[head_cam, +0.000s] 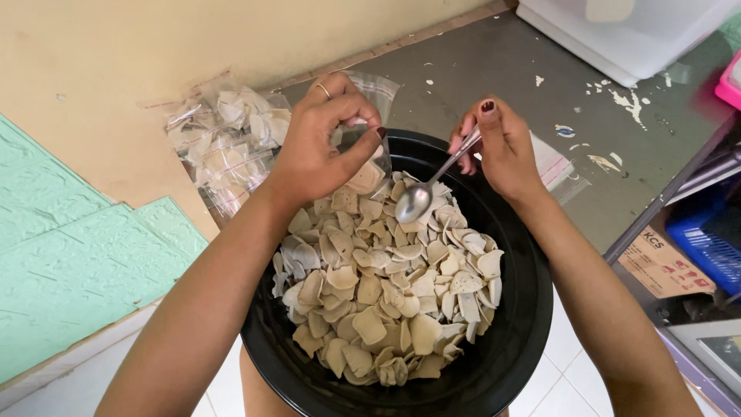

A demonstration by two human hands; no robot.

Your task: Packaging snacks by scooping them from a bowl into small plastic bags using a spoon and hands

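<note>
Grey tabletop [494, 69] holds clear plastic bags of chips [224, 143] by its left edge. Below sits a big round black bowl [509, 347] full of pale flat chips [386, 286]. Left hand [316, 147] grip pinches a small clear bag [363, 135] over the bowl. Right hand [502, 147] grip is closed on a shiny metal spoon [421, 197].

Black bowl's [509, 340] near rim cut off

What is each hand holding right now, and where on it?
The left hand pinches a small clear bag near its open top. The right hand holds a metal spoon by the handle end.
</note>
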